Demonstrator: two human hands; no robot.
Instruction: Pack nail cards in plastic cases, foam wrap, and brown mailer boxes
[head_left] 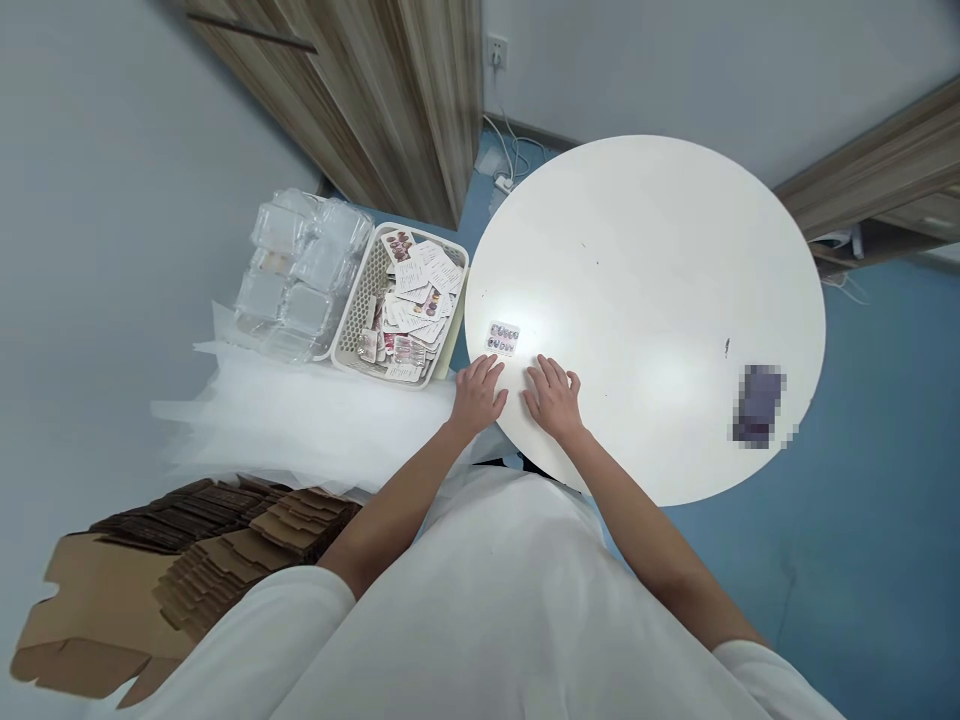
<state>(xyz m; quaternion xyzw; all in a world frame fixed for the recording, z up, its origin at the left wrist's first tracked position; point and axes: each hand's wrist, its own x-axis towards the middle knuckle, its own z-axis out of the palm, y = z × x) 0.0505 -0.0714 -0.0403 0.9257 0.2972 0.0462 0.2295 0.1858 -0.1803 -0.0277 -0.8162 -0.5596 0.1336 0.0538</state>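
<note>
On the round white table (645, 240), close to its left edge, lies a small clear pack of press-on nails (502, 339), with dark and pinkish pieces in two rows. Just below that pack, my left hand (478, 393) rests on the tabletop near the rim, fingers stretched out and holding nothing. To the right, my right hand (553, 396) also lies on the table with its fingers spread and nothing in them. Both hands appear apart from the pack, though the left fingertips come very near its lower edge.
Left of the table, a white basket (352, 345) holds many cards and small packs. Beside it stand stacked clear plastic boxes (300, 270). White translucent sheets (300, 420) and folded cardboard boxes (105, 590) lie nearer me. A pixelated dark object (759, 405) sits at the table's right.
</note>
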